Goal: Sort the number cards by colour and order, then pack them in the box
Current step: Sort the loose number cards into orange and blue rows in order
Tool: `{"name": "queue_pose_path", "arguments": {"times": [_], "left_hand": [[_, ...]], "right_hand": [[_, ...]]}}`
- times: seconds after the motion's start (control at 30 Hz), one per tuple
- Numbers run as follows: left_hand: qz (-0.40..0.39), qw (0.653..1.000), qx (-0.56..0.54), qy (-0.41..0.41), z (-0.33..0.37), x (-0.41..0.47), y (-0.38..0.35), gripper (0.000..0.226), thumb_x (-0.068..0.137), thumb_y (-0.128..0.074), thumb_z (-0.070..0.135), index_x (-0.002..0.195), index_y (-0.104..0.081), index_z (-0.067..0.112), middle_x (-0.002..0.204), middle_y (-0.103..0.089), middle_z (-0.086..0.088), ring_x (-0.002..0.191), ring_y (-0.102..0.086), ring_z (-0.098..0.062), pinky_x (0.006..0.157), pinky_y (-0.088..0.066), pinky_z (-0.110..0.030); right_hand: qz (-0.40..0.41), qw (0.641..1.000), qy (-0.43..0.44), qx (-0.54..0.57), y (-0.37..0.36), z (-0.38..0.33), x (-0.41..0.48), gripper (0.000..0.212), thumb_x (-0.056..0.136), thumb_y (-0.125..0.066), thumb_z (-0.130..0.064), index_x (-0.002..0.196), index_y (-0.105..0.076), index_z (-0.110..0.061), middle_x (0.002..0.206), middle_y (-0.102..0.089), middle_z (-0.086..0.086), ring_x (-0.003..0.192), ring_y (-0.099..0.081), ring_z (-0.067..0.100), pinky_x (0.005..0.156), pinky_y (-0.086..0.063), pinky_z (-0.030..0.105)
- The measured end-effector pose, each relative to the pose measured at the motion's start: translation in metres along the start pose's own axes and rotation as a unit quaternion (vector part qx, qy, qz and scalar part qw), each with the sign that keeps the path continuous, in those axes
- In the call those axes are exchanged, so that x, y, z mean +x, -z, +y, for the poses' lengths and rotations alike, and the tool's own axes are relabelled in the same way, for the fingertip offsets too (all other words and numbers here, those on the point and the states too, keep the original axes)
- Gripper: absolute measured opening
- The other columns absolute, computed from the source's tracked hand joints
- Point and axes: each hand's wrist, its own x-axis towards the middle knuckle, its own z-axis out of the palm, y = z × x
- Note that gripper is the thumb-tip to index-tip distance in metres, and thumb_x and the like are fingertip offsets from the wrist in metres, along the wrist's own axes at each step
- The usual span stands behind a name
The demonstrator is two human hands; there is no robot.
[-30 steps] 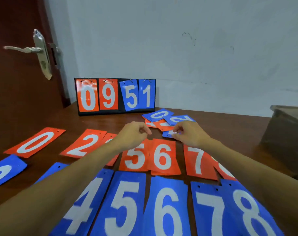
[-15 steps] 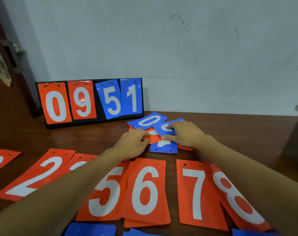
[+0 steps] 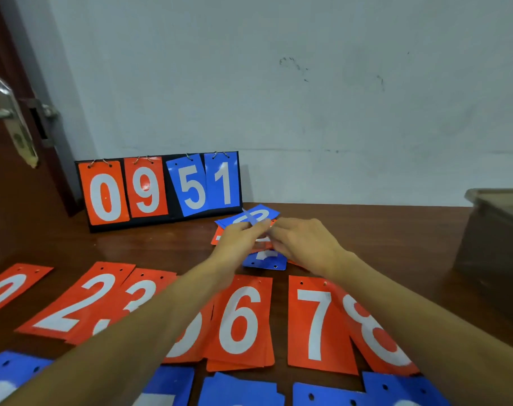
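A small mixed pile of blue and orange number cards (image 3: 264,260) lies on the wooden table behind the sorted rows. My left hand (image 3: 239,240) and my right hand (image 3: 303,244) meet over that pile, both pinching a blue card (image 3: 254,218) that is lifted on edge. A row of orange cards runs across the table: 0 (image 3: 6,290), 2 (image 3: 79,303), 3 (image 3: 144,291), 6 (image 3: 240,320), 7 (image 3: 318,323), 8 (image 3: 375,335). My left forearm hides most of the orange 5. A row of blue cards (image 3: 237,392) lies along the near edge, cut off by the frame.
A black scoreboard stand (image 3: 161,222) leans at the wall, showing orange 0 and 9, blue 5 and 1. A brown cardboard box (image 3: 495,253) stands at the right edge of the table. A door with a metal handle (image 3: 12,121) is at the left.
My view has tilted up and back slightly. Both hands have come together over the mixed pile and lifted a blue card off it; before, they lay flat on the pile.
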Motion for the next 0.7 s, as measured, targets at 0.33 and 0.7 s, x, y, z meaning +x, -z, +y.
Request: {"name": "queue_pose_path", "arguments": {"times": [0.33,0.7], "left_hand": [[0.099,0.99,0.026,-0.096,0.03,-0.085,0.056,0.013,0.086,-0.067,0.014,0.095,-0.057,0.013,0.097,-0.066,-0.005,0.074,-0.071,-0.018,0.052,-0.057,-0.033],[0.024,0.984,-0.138,-0.107,0.045,-0.17,0.075,0.031,0.074,-0.075,0.03,0.099,-0.07,0.013,0.096,-0.075,-0.006,0.085,-0.072,-0.02,0.064,-0.058,-0.029]], "right_hand": [[0.109,0.939,-0.163,0.281,0.073,-0.032,-0.026,0.036,0.086,-0.065,-0.034,0.116,-0.061,-0.017,0.109,-0.055,-0.001,0.099,-0.05,0.01,0.088,-0.037,0.02],[0.02,0.728,-0.273,0.628,0.119,-0.1,-0.043,0.02,0.08,-0.073,-0.008,0.098,-0.062,-0.006,0.082,-0.063,0.009,0.071,-0.068,0.02,0.06,-0.056,0.032]]}}
